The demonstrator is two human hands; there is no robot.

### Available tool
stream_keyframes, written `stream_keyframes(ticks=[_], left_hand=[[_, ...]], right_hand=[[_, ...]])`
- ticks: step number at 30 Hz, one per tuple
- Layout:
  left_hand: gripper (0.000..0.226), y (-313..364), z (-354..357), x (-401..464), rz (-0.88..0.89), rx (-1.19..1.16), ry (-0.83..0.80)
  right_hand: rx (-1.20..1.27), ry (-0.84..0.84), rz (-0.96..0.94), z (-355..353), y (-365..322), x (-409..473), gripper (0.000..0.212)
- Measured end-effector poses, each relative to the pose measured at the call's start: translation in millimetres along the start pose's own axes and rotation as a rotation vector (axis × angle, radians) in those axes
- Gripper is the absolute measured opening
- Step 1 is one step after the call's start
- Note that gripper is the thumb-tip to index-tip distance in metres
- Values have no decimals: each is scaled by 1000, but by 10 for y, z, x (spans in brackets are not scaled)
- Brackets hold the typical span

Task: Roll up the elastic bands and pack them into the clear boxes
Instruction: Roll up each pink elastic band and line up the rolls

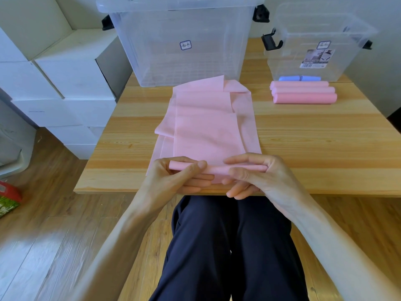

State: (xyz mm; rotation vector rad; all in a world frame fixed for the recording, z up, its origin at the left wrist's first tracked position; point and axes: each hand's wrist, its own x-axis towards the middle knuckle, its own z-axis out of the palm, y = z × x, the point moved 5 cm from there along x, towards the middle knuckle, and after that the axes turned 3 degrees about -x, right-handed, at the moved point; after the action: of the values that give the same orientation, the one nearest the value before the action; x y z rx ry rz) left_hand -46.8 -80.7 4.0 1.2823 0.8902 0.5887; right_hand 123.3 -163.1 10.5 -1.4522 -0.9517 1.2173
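1. The left hand (173, 177) and right hand (253, 174) are pinching the rolled near end of the flat pink elastic band (206, 127), at the near edge of the pale wooden worktop (314, 137); the roll is hiding part of the fingers (201, 165).
2. The large lidded clear plastic box (182, 46) is being cut off at the top.
3. Three rolled pink bands (303, 92) are lying before the smaller open clear box (319, 40), with blue rolls (299, 78) inside.
4. Both box labels are too small to read.

band (208, 127) mid table (303, 144); big box (182, 44) behind, small box (314, 46) back-right (3 rolls (303, 93) in front).
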Motion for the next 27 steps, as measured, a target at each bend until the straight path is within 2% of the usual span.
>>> stream_keyframes(ticks=[4, 8, 13, 15, 22, 27], left_hand=[[27, 11, 0, -5, 3, -2, -33], [23, -3, 13, -20, 2, -10, -50], [28, 4, 25, -18, 8, 9, -47], [29, 5, 42, -25, 16, 1, -70], [33, -5, 2, 0, 3, 2, -2], [33, -32, 6, 0, -15, -92, 7]], right_hand=[[-26, 9, -18, -16, 0, -9, 26], [2, 28, 11, -32, 17, -7, 38], [-11, 16, -4, -31, 5, -12, 27], [-15, 34, -1, -37, 8, -12, 31], [-16, 17, 3, -27, 22, -9, 28], [-3, 39, 11, -24, 26, -1, 36]])
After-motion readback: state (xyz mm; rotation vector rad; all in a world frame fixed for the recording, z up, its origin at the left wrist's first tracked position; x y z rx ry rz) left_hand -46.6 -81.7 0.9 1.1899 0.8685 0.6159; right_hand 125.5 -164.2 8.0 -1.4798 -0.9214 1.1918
